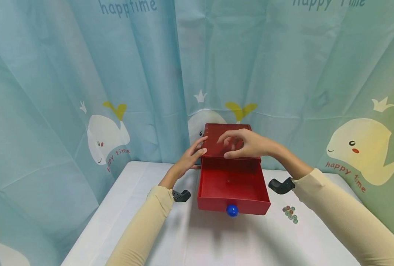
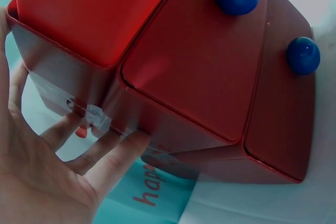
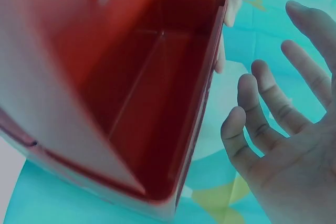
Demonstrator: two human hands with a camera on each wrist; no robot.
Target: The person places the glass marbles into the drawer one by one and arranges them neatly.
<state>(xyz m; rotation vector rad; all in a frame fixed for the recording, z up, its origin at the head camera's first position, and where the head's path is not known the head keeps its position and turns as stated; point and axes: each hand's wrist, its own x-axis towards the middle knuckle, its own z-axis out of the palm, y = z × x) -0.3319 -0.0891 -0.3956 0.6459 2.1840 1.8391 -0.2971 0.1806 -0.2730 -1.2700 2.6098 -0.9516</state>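
Observation:
A red drawer cabinet (image 1: 216, 132) stands near the back of the table, with its top drawer (image 1: 230, 205) pulled out toward me. A blue knob (image 1: 232, 210) is on the drawer's front, and nothing lies on the visible drawer floor. My left hand (image 1: 185, 161) rests against the cabinet's left side with fingers spread; its thumb reaches the top edge. In the left wrist view, two lower drawers (image 2: 194, 66) are closed, each with a blue knob. Above the cabinet top, my right hand (image 1: 250, 145) hovers with loosely bent fingers, holding nothing.
Several small round button-like pieces (image 1: 290, 214), reddish and greenish, lie on the white table (image 1: 143, 184) to the right of the drawer. Behind the table hangs a light blue curtain (image 1: 150, 74) printed with whales.

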